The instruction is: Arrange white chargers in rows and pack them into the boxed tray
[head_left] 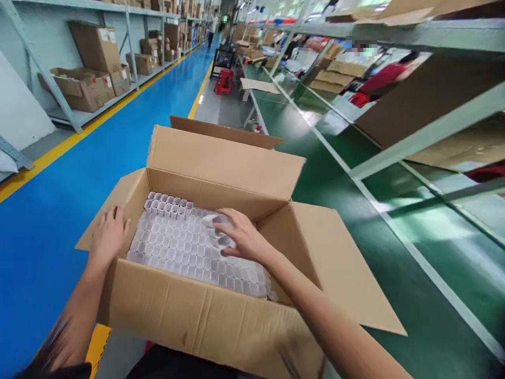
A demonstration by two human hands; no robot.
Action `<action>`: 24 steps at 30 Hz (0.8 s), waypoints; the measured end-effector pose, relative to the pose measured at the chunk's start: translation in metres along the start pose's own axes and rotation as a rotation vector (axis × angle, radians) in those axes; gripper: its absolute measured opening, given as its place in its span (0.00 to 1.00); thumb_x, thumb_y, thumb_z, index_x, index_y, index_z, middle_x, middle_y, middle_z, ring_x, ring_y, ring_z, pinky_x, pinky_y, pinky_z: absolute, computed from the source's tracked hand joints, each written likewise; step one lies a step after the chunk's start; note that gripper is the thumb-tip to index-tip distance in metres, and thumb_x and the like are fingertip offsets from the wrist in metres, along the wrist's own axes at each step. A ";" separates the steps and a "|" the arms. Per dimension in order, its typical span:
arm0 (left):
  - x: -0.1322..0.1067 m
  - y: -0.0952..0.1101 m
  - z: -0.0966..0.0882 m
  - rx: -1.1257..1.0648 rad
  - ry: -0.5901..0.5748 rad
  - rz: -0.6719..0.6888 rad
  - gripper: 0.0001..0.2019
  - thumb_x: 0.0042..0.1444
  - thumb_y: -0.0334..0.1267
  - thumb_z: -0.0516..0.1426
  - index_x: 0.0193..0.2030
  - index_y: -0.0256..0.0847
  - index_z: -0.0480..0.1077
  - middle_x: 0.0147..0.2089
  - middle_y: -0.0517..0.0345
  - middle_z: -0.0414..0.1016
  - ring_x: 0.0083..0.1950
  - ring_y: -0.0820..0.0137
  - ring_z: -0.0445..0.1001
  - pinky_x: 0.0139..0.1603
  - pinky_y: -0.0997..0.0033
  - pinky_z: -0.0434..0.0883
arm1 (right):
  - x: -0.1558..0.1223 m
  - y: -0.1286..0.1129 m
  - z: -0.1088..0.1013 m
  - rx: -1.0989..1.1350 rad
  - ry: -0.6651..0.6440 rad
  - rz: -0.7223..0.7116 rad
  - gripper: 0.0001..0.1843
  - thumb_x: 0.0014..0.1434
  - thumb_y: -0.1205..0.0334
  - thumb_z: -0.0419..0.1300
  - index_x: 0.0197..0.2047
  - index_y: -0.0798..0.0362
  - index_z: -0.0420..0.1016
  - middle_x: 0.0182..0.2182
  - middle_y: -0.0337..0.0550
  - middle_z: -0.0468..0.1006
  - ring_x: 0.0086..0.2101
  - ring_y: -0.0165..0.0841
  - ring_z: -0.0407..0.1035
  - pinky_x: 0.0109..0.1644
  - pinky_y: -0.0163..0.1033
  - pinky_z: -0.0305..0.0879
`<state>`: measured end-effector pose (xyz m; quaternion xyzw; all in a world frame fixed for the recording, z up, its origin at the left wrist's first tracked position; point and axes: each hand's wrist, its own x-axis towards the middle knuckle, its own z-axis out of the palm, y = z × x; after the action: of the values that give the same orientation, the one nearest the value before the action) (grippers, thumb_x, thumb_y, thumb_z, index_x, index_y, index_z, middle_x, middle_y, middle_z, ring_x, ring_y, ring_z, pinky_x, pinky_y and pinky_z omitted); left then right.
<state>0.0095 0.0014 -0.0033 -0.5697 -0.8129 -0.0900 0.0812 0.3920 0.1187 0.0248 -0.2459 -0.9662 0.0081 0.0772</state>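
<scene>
The place was a long warehouse aisle with a blue floor [118,131] and a yellow line; metal racks [130,47] carrying brown cartons [82,87] ran along the left, and a long green surface [355,221] under a grey frame ran along the right, with a red stool [224,81] far behind. Directly before the person stood an open cardboard box [197,316], at the left border of that surface; what carried it below I could not tell. Its flaps [224,163] were folded outward, which I think left the opening free for both arms. Inside, small clear cells [177,247] filled the box in a tight grid, probably so that each one held its neighbours upright. The left hand [110,234] lay wide and flat, with fingers spread, on the rim of the left wall; it seemed to steady the box. The right hand [242,237] rested inside on top of the cells near the far right corner, fingers half bent over some clear pieces; whether it really gripped one I could not tell.
</scene>
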 end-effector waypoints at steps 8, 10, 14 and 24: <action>-0.003 0.011 -0.006 -0.061 -0.058 -0.042 0.25 0.66 0.42 0.47 0.68 0.37 0.58 0.63 0.40 0.68 0.59 0.51 0.70 0.53 0.55 0.72 | 0.215 -0.031 0.105 -0.220 -0.343 -0.496 0.34 0.56 0.65 0.68 0.64 0.42 0.68 0.73 0.47 0.47 0.70 0.52 0.41 0.71 0.65 0.40; -0.004 0.013 -0.008 -0.080 -0.076 -0.055 0.25 0.67 0.42 0.47 0.69 0.37 0.57 0.63 0.40 0.68 0.59 0.52 0.71 0.50 0.56 0.73 | 0.236 -0.039 0.118 -0.229 -0.347 -0.515 0.25 0.62 0.68 0.60 0.61 0.41 0.71 0.72 0.43 0.51 0.70 0.48 0.42 0.71 0.63 0.40; -0.005 0.014 -0.009 -0.100 -0.123 -0.083 0.26 0.67 0.44 0.47 0.69 0.39 0.56 0.65 0.41 0.66 0.59 0.52 0.71 0.45 0.58 0.74 | 0.249 -0.045 0.132 -0.187 -0.324 -0.452 0.22 0.67 0.66 0.51 0.62 0.45 0.70 0.68 0.48 0.57 0.69 0.47 0.46 0.70 0.62 0.41; -0.003 0.014 -0.013 -0.131 -0.116 -0.064 0.29 0.66 0.46 0.47 0.71 0.37 0.54 0.66 0.39 0.65 0.63 0.50 0.68 0.51 0.54 0.74 | 0.208 -0.049 0.118 0.003 -0.422 0.012 0.21 0.67 0.70 0.49 0.62 0.55 0.64 0.59 0.57 0.69 0.58 0.43 0.64 0.57 0.49 0.64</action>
<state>0.0240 -0.0002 0.0093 -0.5517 -0.8264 -0.1124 -0.0066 0.1706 0.1773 -0.0586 -0.2445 -0.9594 0.0614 -0.1263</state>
